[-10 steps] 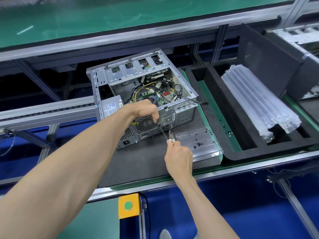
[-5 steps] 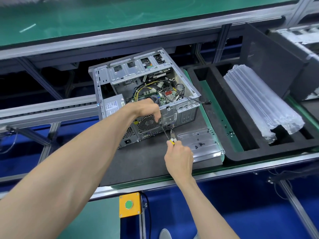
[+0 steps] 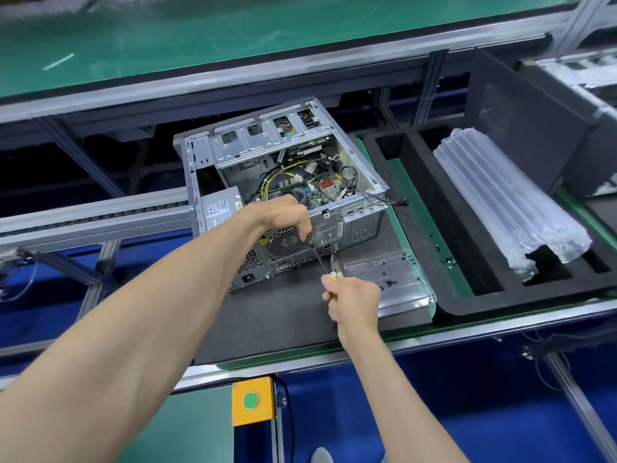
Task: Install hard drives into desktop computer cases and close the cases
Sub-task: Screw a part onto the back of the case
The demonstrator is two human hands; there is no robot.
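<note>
While the open desktop case lies on its side on a dark mat on the tabletop, its cables and green board exposed upward, the person leans both bare arms over it. The left hand rests on the case's near upper edge, fingers curled down over the rear panel just above the round fan grille; whether they pinch anything I cannot tell. The right hand grips a small pair of cutters with a yellow handle, its tip pointing up at the rear panel, close beside a thin dark cable (or tie) hanging below the left fingers. Just right of the case sits a clear plastic tray holding a few dark screws. Further right, a black foam tray holds a bundle of clear plastic packing. A yellow box with a green button hangs below the tabletop's front rail.
</note>
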